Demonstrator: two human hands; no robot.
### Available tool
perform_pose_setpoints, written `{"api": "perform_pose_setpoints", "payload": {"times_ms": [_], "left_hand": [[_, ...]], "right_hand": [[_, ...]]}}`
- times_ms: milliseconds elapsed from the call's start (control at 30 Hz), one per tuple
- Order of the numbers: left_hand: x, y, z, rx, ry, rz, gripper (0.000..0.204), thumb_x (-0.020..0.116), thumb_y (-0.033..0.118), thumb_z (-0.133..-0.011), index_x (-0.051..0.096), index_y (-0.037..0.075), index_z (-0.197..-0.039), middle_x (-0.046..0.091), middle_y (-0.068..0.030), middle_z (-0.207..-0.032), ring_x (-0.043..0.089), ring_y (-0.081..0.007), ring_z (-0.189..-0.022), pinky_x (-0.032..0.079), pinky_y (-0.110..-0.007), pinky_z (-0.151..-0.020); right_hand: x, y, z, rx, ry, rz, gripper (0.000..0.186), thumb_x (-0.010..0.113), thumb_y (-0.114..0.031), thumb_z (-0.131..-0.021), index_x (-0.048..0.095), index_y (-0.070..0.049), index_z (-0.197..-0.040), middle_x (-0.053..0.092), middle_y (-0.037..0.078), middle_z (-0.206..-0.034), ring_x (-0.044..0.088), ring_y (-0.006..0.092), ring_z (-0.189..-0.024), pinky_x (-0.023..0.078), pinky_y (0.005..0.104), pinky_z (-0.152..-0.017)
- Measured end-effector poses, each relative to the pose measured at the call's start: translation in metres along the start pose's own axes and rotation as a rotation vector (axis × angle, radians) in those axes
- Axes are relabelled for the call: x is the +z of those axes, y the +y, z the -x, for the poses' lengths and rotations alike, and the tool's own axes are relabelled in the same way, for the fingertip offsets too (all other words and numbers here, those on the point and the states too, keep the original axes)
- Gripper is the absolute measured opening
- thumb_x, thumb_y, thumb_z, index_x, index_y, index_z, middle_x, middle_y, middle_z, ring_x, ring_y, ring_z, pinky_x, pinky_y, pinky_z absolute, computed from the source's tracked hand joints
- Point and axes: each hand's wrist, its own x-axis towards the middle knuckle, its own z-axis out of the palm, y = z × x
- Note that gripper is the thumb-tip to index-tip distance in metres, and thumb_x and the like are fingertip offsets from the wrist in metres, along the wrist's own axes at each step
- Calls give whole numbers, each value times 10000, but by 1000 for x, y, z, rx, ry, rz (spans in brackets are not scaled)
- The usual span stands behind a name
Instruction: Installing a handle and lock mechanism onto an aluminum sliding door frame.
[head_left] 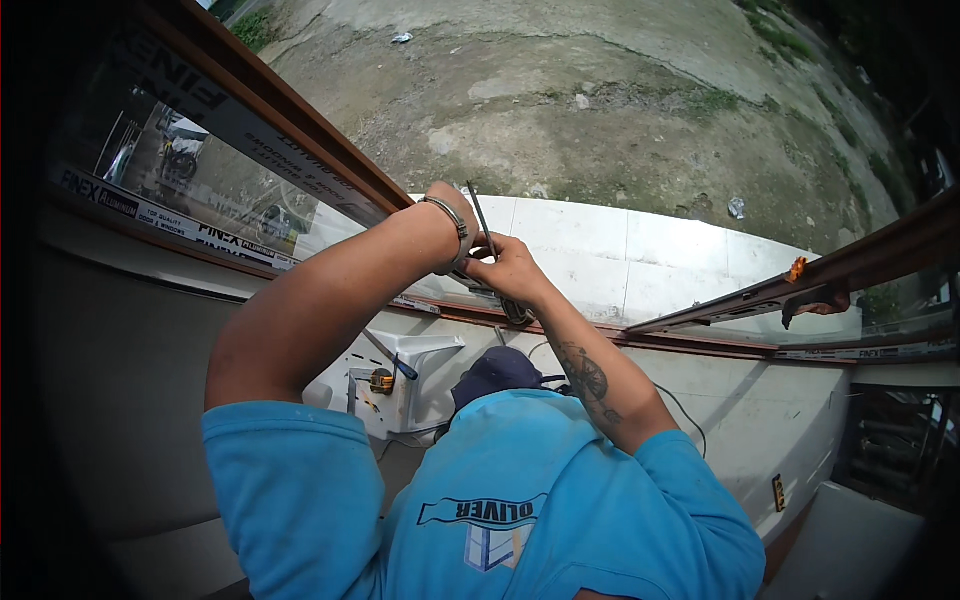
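My left hand [450, 215], with a metal band at its wrist, reaches to the brown window frame; its fingers are mostly hidden. Just right of it, my right hand [505, 265] has curled fingers around a thin dark metal rod [478, 205] that points up. A dark metal piece [515, 308], hard to make out, sits below that hand at the sill [610, 332]. The brown left sash [300, 130], with printed protective tape and glass, runs up beside my left arm. My blue shirt and a dark blue item [495, 375] lie below.
A white plastic stool [440, 355] holds a yellow-black tape measure [382, 380] and a screwdriver [405, 368]. An open brown sash [730, 310] with an orange piece [797, 268] angles right. Outside are a white ledge [580, 250] and rough ground. A cable loops down by the white wall.
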Motion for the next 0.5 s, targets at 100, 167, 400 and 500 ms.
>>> {"api": "perform_pose_setpoints", "payload": {"times_ms": [100, 167, 400, 500], "left_hand": [[15, -6, -6, -32, -37, 37, 410, 702, 383, -789, 693, 184, -1147, 681, -60, -1136, 639, -197, -1083, 478, -330, -881], [23, -9, -13, -65, 11, 113, 392, 680, 432, -805, 705, 188, -1111, 690, -49, -1099, 649, -186, -1043, 461, -322, -858], [37, -22, -7, -86, 39, 45, 225, 614, 321, -847, 721, 163, -965, 687, -38, -912, 629, -192, -936, 398, -349, -808], [43, -23, -3, -110, 30, -66, 201, 551, 273, -893, 722, 189, -957, 655, -15, -897, 590, -174, -922, 338, -362, -799]], "right_hand": [[3, 2, -17, 14, -73, -7, 410, 783, -213, -726, 676, -44, -1084, 689, 114, -1034, 646, 185, -971, 498, 312, -870], [1, 10, -31, -120, -181, -50, 430, 804, -197, -687, 675, -43, -1067, 686, 111, -1043, 626, 193, -1021, 468, 324, -926], [14, 16, -72, -53, -463, -268, 422, 792, -93, -689, 668, -40, -1088, 686, 71, -1050, 606, 146, -995, 464, 307, -909], [19, 22, -86, -135, -527, -367, 393, 780, -47, -722, 668, -35, -1098, 677, 37, -1041, 592, 110, -948, 484, 307, -868]]}}
